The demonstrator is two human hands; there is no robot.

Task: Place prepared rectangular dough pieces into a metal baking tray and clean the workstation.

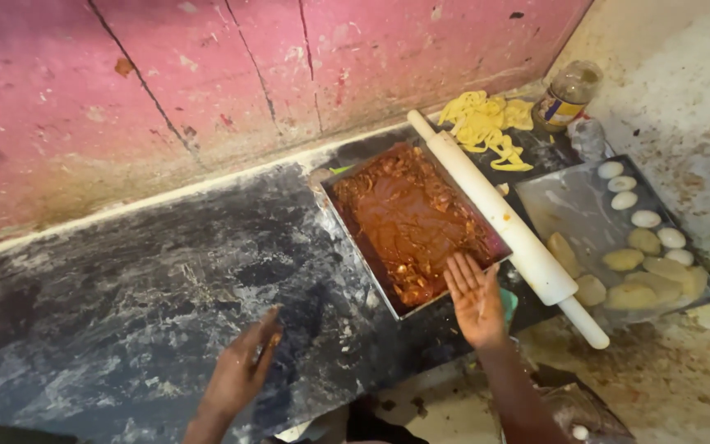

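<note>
Filling tray [408, 222], the metal one packed with red-brown mince, sits just right of the frame's centre, and our right hand [474, 298] hangs over its near corner, palm up, fingers spread wide, holding nothing. Our left hand [244, 370], lower centre-left, rests loosely open with its fingertips on the floured dark slab [125, 296], empty too. To do this well, we judge, scoop only a modest pinch from that near edge and keep greasy fingers off the flour. Moving outward, a long white rolling pin [503, 218] lies diagonally along the tray's right rim, touching it. Beyond it, at right, a steel sheet [569, 205] carries pale dough balls [647, 218] and flattened rounds. Upper right, yellow dough strips [482, 123] sit beside a jar [567, 94], under the pink wall [207, 82].
</note>
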